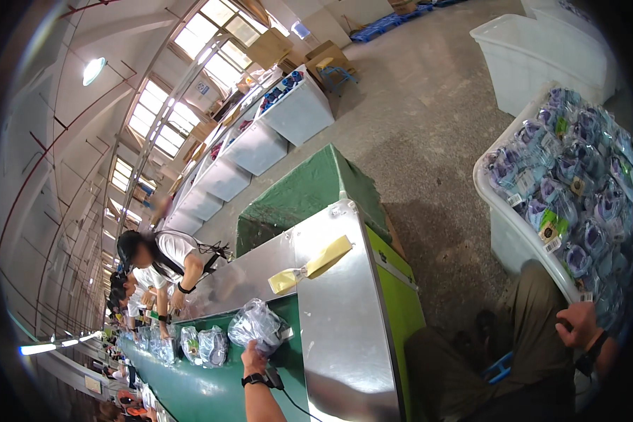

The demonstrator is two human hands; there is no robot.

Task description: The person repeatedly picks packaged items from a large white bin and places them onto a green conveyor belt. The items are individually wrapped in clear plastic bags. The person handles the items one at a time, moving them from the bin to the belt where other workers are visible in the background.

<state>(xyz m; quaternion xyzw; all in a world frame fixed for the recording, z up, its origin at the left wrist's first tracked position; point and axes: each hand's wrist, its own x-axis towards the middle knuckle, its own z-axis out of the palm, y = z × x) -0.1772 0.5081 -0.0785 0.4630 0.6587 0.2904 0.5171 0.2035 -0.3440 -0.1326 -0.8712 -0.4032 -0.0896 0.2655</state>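
Observation:
My left hand grips the near edge of a clear plastic bag with greyish shoe-like items inside, over the green conveyor belt. Beside that wrist is a dark device with a cable. Two more bags lie on the belt to the left: a bagged bundle and a smaller bag. At the far right, my right hand is closed with curled fingers at the rim of a white bin. Whether it holds anything is hidden. Bagged purple and light blue shoes fill that bin.
A metal tabletop borders the belt's end, with yellow paper pieces on it. Beyond stands a green container. A co-worker reaches over the belt on the left. More white bins line the back; another bin stands far right.

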